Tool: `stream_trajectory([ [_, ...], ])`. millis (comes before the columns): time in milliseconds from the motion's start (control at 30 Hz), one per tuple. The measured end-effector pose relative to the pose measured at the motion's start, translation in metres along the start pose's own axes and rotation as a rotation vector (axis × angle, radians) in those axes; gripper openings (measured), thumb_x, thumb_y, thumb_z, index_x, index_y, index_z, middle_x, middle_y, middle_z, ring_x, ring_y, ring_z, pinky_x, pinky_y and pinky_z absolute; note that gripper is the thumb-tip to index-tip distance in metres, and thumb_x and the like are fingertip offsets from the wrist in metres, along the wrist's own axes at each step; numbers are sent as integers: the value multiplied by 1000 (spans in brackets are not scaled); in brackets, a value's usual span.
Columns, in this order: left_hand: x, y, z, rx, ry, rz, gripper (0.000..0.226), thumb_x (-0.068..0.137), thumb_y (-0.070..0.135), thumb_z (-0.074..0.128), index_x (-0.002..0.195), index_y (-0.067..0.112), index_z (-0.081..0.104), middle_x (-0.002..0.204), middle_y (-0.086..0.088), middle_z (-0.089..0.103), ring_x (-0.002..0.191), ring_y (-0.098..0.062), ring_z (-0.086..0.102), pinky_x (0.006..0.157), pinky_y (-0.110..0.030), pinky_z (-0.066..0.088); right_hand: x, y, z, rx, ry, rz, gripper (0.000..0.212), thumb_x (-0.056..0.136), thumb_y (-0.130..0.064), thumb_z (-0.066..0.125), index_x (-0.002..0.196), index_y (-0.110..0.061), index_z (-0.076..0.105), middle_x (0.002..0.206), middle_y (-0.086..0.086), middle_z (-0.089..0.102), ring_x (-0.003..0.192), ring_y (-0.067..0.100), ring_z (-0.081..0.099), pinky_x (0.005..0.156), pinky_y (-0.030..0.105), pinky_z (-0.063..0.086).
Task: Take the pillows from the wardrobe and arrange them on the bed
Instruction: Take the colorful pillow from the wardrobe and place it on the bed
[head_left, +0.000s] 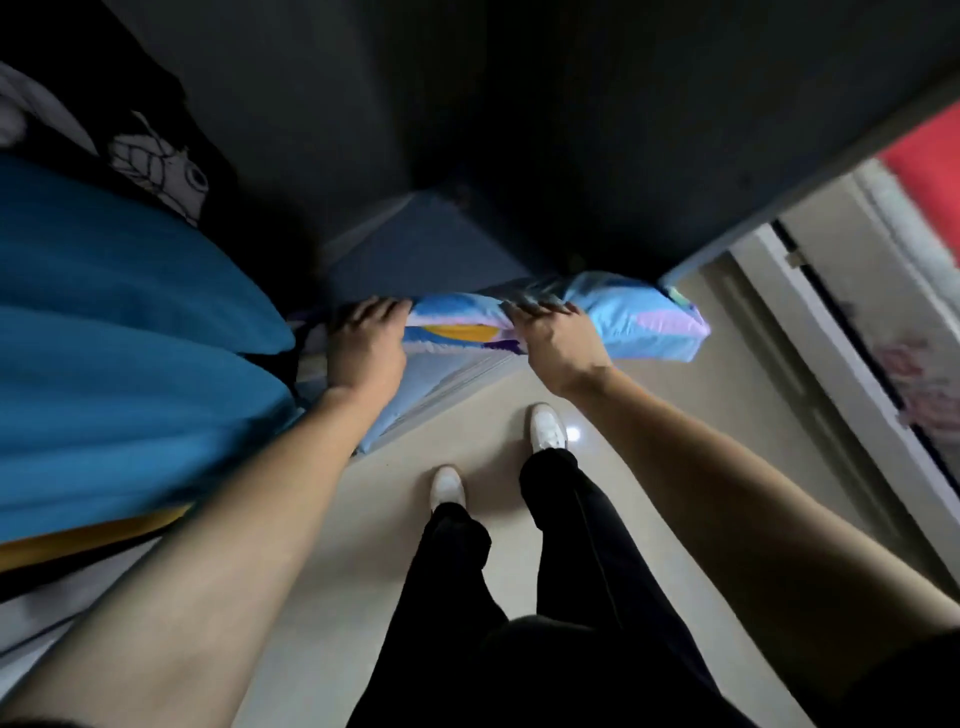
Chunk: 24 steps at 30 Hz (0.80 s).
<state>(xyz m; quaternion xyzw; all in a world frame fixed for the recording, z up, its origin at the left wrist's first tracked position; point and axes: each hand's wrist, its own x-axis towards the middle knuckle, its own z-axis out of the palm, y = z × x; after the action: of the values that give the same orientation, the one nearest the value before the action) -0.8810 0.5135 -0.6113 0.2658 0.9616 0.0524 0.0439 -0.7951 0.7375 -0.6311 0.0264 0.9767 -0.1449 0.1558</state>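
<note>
1. My left hand (366, 340) and right hand (553, 338) each clamp the top edge of a soft light-blue pillow w/ yellow and purple patches (613, 317), at the mouth of the dark grey wardrobe (467, 130).
2. Step, I judge: lifting it out. Next: carry it to the bed; none identifiable here.
3. Room: glossy beige tile floor (363, 545) underfoot; folded teal blankets (114, 312) to my left.

- No text, label, brand, number or sign is legible anywhere in the view.
- The pillow (613, 322) shows only coloured shapes, no lettering.
</note>
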Motion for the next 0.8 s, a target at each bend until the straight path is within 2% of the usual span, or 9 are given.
stream_trajectory([
  [67, -19, 3, -14, -16, 23, 19, 32, 80, -2, 60, 109, 8, 68, 98, -16, 72, 94, -36, 66, 78, -45, 50, -23, -13, -8, -2, 40, 22, 45, 97, -34, 48, 140, -19, 49, 134, 7, 61, 121, 32, 54, 97, 39, 39],
  [133, -35, 6, -35, -38, 13, 33, 31, 81, 1, 61, 110, 10, 68, 98, -15, 73, 93, -36, 66, 75, -43, 52, -46, -26, -27, 11, 101, 15, 38, 93, -38, 49, 123, -18, 60, 118, 6, 68, 110, 31, 59, 89, 37, 41],
  [200, -48, 9, -55, -38, -10, 63, 31, 82, 3, 63, 112, 12, 67, 100, -13, 73, 93, -35, 67, 73, -42, 52, -71, -36, -47, 16, 132, 0, 33, 91, -41, 49, 109, -17, 61, 106, 7, 70, 102, 32, 62, 82, 38, 44],
  [300, -68, 21, -78, -9, 5, 169, 27, 80, 7, 68, 107, 12, 69, 95, -12, 74, 88, -33, 69, 71, -41, 53, -116, -44, -66, 1, 151, 27, 25, 92, -37, 53, 107, -18, 60, 103, 9, 71, 99, 33, 65, 77, 39, 48],
  [367, -78, 36, -87, -52, 30, 244, 27, 78, 0, 67, 104, 9, 70, 93, -14, 74, 85, -34, 70, 71, -43, 57, -149, -42, -73, -18, 160, 72, 21, 93, -34, 53, 106, -19, 59, 101, 9, 71, 97, 34, 65, 74, 39, 49],
  [433, -87, 60, -96, -89, 41, 290, 31, 79, -1, 63, 108, 8, 70, 98, -13, 74, 91, -34, 69, 76, -43, 56, -182, -37, -80, -50, 158, 122, 16, 92, -31, 53, 102, -19, 58, 96, 8, 70, 92, 35, 65, 70, 39, 48],
  [500, -93, 92, -105, -101, 34, 344, 32, 83, 4, 58, 113, 11, 68, 103, -11, 73, 98, -32, 67, 79, -42, 54, -218, -23, -91, -93, 159, 171, 14, 90, -30, 53, 100, -20, 57, 92, 7, 71, 89, 35, 65, 64, 37, 46],
  [567, -97, 132, -116, -117, 57, 408, 29, 86, 7, 55, 111, 13, 68, 99, -11, 73, 95, -32, 66, 75, -41, 52, -258, 0, -106, -124, 194, 220, 17, 88, -36, 55, 98, -22, 57, 91, 4, 71, 87, 34, 66, 58, 33, 40],
  [800, -134, 316, -160, -48, 250, 656, 20, 72, 15, 57, 84, 19, 71, 66, -3, 70, 59, -29, 66, 46, -29, 47, -420, 105, -141, -92, 424, 394, 15, 90, -37, 59, 99, -26, 56, 94, -2, 71, 85, 32, 67, 55, 33, 39],
])
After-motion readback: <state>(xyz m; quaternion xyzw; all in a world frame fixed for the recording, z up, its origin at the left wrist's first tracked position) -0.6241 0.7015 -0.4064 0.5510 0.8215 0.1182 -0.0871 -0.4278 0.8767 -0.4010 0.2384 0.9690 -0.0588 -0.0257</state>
